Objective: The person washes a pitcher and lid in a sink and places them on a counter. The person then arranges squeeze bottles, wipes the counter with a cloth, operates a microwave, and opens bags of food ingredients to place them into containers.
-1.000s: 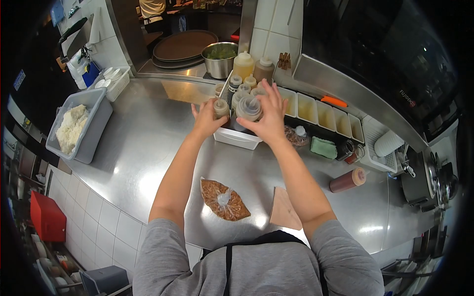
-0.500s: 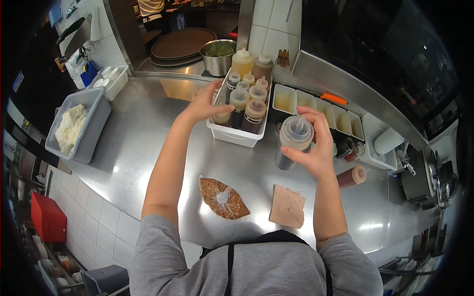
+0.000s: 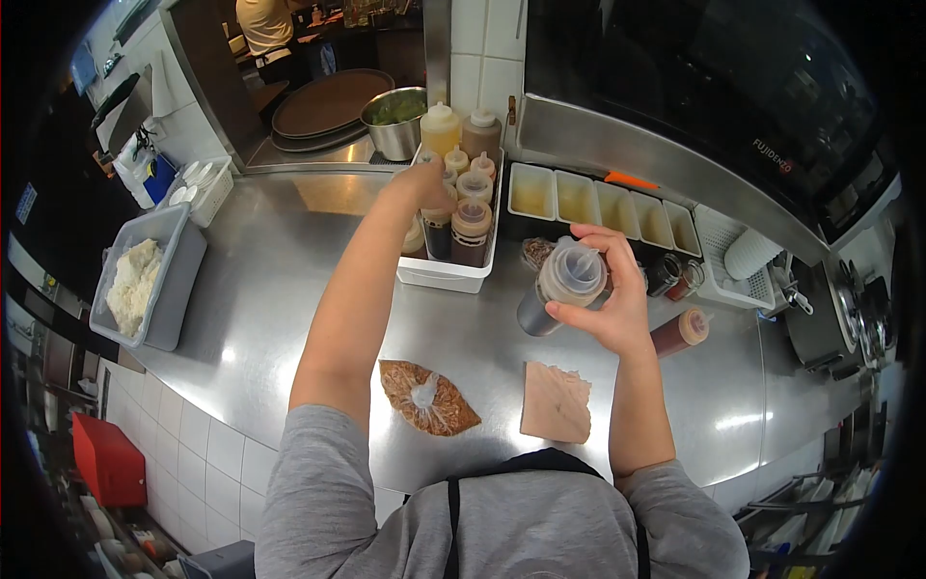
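My right hand (image 3: 617, 297) is wrapped round the top of a squeeze bottle (image 3: 571, 275) with dark contents and a clear nozzle cap, tilted over the steel counter. My left hand (image 3: 427, 185) reaches over the white basket (image 3: 444, 278) of squeeze bottles, at its left side; its fingers overlap the bottle tops, and whether they grip one is unclear. A dark-filled bottle (image 3: 471, 234) stands at the basket's front right. Nearer to me lie a tied plastic bag of brown flakes (image 3: 427, 398) and a piece of brown paper (image 3: 557, 402).
Another sauce bottle (image 3: 681, 332) lies right of my right arm. Behind are white containers (image 3: 576, 201), a steel pot (image 3: 395, 130) and brown trays (image 3: 333, 101). A grey tub (image 3: 174, 289) of white crumbs sits left. A person (image 3: 263, 27) stands beyond the opening.
My left hand has moved from the basket's left edge farther in over the bottles. My right hand still holds its bottle, now tilted more. The view has shifted slightly.
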`<move>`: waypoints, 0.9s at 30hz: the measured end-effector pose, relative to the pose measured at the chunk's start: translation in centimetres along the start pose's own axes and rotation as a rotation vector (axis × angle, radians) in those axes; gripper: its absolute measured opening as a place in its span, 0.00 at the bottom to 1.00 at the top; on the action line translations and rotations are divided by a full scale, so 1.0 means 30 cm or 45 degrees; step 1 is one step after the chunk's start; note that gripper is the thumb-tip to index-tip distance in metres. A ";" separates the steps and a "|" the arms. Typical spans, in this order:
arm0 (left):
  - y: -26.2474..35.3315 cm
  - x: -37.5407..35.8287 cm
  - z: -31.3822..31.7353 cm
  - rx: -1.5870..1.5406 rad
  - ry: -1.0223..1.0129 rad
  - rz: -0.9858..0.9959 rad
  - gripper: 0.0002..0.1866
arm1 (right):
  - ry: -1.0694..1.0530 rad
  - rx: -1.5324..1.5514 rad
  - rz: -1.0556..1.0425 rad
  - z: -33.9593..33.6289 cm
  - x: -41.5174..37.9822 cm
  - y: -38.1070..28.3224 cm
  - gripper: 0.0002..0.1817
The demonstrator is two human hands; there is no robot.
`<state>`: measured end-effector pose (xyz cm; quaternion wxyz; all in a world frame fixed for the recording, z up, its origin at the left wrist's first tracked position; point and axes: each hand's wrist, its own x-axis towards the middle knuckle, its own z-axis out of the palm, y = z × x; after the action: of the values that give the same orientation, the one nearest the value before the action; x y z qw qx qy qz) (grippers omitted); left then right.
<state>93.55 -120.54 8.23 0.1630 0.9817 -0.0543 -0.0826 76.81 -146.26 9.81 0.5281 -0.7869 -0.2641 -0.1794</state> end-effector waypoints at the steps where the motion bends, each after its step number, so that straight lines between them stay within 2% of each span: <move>1: -0.005 0.010 -0.008 0.028 -0.076 0.026 0.41 | -0.006 0.013 0.031 -0.001 -0.005 0.003 0.31; 2: -0.011 0.018 -0.012 0.056 -0.150 0.054 0.42 | -0.002 0.016 0.031 0.000 -0.009 0.008 0.31; 6: -0.049 0.030 0.022 0.057 -0.080 0.167 0.40 | 0.000 0.024 0.055 -0.011 -0.027 0.017 0.31; 8: -0.052 0.023 0.027 0.020 0.073 0.123 0.40 | -0.006 0.026 0.083 -0.019 -0.032 0.020 0.31; 14: -0.117 0.040 -0.006 -0.052 0.230 -0.024 0.37 | 0.005 0.040 0.088 -0.040 -0.042 0.023 0.31; 21: -0.159 0.063 0.039 -0.109 0.231 0.029 0.37 | 0.020 0.054 0.105 -0.039 -0.037 0.016 0.31; 23: -0.141 0.064 0.049 0.205 0.549 0.298 0.36 | 0.012 0.061 0.124 -0.040 -0.039 0.019 0.31; 24: -0.109 0.062 0.041 0.204 0.549 0.294 0.36 | 0.019 0.054 0.088 -0.041 -0.036 0.027 0.31; 26: -0.016 0.083 0.031 0.110 0.579 0.491 0.36 | 0.028 0.048 0.057 -0.037 -0.031 0.032 0.31; 27: 0.019 0.100 0.031 0.110 0.577 0.493 0.36 | 0.043 0.055 0.069 -0.033 -0.027 0.029 0.31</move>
<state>96.29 -121.75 7.13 0.1418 0.9525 -0.2062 0.1736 76.69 -147.64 9.07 0.5540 -0.7790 -0.2376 -0.1726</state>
